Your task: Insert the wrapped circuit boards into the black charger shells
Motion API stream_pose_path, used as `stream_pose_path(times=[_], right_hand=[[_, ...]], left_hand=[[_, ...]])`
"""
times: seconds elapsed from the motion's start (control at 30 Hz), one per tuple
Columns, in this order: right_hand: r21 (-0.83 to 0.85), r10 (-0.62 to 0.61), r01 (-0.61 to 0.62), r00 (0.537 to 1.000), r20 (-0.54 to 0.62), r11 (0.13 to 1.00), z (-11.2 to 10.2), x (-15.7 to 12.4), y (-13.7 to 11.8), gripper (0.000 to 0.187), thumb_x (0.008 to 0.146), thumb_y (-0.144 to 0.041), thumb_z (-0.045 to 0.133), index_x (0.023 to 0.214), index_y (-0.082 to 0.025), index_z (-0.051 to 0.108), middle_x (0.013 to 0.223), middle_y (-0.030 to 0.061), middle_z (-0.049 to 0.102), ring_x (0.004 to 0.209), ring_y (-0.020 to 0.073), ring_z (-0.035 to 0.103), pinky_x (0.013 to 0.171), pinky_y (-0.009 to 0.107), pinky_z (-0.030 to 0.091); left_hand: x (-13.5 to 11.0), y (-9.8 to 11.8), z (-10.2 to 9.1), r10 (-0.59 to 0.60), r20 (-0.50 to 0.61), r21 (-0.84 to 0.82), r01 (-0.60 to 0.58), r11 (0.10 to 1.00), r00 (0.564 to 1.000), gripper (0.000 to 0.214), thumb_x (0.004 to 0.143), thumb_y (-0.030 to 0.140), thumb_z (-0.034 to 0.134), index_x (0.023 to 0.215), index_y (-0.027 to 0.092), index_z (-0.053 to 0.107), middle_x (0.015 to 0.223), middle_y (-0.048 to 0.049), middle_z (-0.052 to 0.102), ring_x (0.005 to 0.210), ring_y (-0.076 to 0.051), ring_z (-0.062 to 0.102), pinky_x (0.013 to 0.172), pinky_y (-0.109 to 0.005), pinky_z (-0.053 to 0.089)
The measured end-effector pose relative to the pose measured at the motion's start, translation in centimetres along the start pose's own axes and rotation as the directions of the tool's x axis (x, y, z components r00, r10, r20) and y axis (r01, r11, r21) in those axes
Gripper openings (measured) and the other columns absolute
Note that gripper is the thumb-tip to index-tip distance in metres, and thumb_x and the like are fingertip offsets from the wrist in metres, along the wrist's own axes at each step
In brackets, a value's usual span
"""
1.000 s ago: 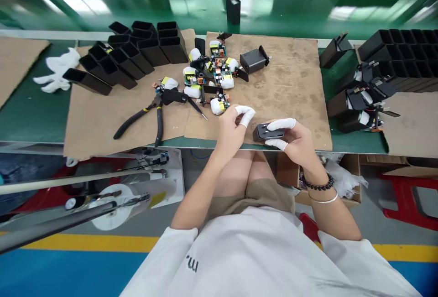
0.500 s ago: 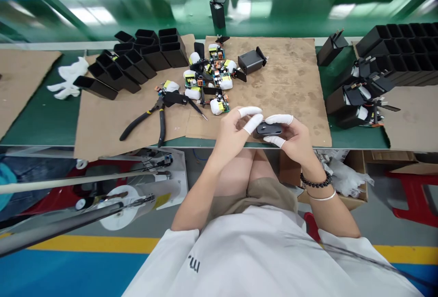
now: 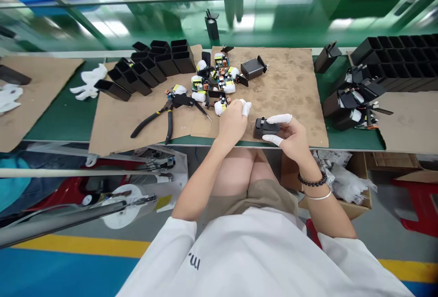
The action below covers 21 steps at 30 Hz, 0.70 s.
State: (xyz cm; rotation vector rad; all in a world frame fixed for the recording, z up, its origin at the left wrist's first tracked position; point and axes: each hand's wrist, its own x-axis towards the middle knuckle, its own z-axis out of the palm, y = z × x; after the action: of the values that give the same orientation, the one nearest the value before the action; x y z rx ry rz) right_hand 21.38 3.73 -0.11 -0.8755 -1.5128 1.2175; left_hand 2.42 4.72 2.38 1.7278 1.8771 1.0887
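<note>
While the right hand (image 3: 294,138) is holding a black case (image 3: 263,129), the left hand (image 3: 233,122) is showing curled fingers near circuit boards (image 3: 224,79), its hold unclear.

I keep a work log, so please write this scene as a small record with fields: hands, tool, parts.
left hand: near the circuit boards; whether it holds anything is hidden
right hand: grips a black plug case with white-covered fingertips
tool: pliers, handles spread, on the cardboard
parts: circuit boards clustered; open black sleeves towards both sides
</note>
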Motion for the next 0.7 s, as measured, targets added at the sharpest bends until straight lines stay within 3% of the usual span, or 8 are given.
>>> stream_pose_path(times=[0.1,0.17,0.23,0.3,0.4,0.47,0.53,0.7], right_hand=[[0.088,0.015,-0.011,0.999,-0.042,0.996,0.2,0.0,-0.4,0.049,0.062,-0.04,0.098,0.101,-0.026,0.073,0.11,0.0046,0.078,0.107,0.0241,0.076,0.094,0.04,0.067],[0.137,0.033,-0.022,0.997,-0.077,0.99,0.4,-0.4,-0.9,0.053,0.061,-0.041,0.099,0.105,-0.027,0.072,0.114,0.0045,0.078,0.109,0.0236,0.076,0.094,0.039,0.068],[0.161,0.043,-0.027,0.994,-0.096,0.987,0.9,-1.0,-1.5,0.053,0.063,-0.039,0.099,0.107,-0.028,0.072,0.117,0.0041,0.079,0.111,0.0233,0.076,0.095,0.038,0.067],[0.148,0.034,-0.017,0.993,-0.112,0.989,1.6,-1.8,-2.0,0.051,0.066,-0.038,0.097,0.109,-0.028,0.073,0.119,0.0043,0.079,0.113,0.0238,0.076,0.096,0.038,0.067],[0.082,0.003,0.009,0.989,-0.148,0.997,3.0,-3.0,-2.2,0.045,0.072,-0.038,0.093,0.112,-0.028,0.075,0.122,0.0054,0.079,0.116,0.0249,0.075,0.097,0.039,0.067],[0.041,-0.015,0.022,0.985,-0.173,0.999,3.8,-3.6,-1.9,0.041,0.075,-0.036,0.09,0.113,-0.028,0.075,0.121,0.0054,0.079,0.116,0.0251,0.075,0.099,0.04,0.066],[0.012,-0.016,0.019,0.98,-0.199,1.0,4.4,-3.8,-1.3,0.038,0.077,-0.033,0.088,0.112,-0.027,0.076,0.118,0.0047,0.08,0.114,0.0244,0.076,0.099,0.041,0.066],[0.073,0.077,-0.06,0.962,-0.263,0.996,4.5,-3.2,-0.6,0.035,0.064,-0.031,0.093,0.09,-0.025,0.07,0.098,0.001,0.078,0.099,0.0215,0.076,0.086,0.036,0.068]], left_hand=[[-1.2,-0.7,-0.2,-0.013,-0.053,-0.177,0.004,0.984,0.998,0.054,0.104,0.038,0.053,0.058,0.022,0.031,0.056,0.0039,0.038,0.061,-0.015,0.039,0.084,-0.035,0.046],[-2.4,-1.1,-0.5,-0.042,-0.052,-0.386,0.018,0.922,0.998,0.048,0.101,0.047,0.057,0.062,0.021,0.046,0.059,0.0032,0.048,0.061,-0.014,0.044,0.08,-0.033,0.048],[-3.7,-1.3,-0.7,-0.04,-0.018,-0.611,0.021,0.791,0.999,0.032,0.092,0.054,0.07,0.093,0.022,0.066,0.078,0.0002,0.066,0.072,-0.015,0.059,0.082,-0.033,0.052],[-4.9,-1.0,-0.8,-0.017,0.024,-0.777,0.029,0.629,1.0,0.055,0.086,0.059,0.077,0.128,0.027,0.062,0.109,-0.0045,0.074,0.095,-0.019,0.07,0.093,-0.035,0.054],[-6.5,0.1,-0.2,-0.01,0.103,-0.875,0.095,0.475,0.995,0.066,0.093,0.074,0.058,0.141,0.029,0.057,0.136,-0.0089,0.071,0.126,-0.026,0.068,0.111,-0.041,0.051],[-7.0,0.8,0.5,-0.021,0.139,-0.874,0.133,0.468,0.99,0.071,0.095,0.081,0.044,0.139,0.027,0.06,0.135,-0.0101,0.073,0.131,-0.028,0.066,0.115,-0.044,0.05],[-7.0,1.1,1.4,-0.044,0.137,-0.847,0.14,0.512,0.99,0.073,0.095,0.083,0.042,0.132,0.024,0.066,0.128,-0.0105,0.076,0.127,-0.028,0.069,0.113,-0.045,0.053],[-6.2,0.9,2.2,-0.068,0.12,-0.801,0.137,0.582,0.99,0.075,0.096,0.083,0.038,0.123,0.021,0.071,0.121,-0.0113,0.079,0.116,-0.027,0.074,0.108,-0.044,0.057]])
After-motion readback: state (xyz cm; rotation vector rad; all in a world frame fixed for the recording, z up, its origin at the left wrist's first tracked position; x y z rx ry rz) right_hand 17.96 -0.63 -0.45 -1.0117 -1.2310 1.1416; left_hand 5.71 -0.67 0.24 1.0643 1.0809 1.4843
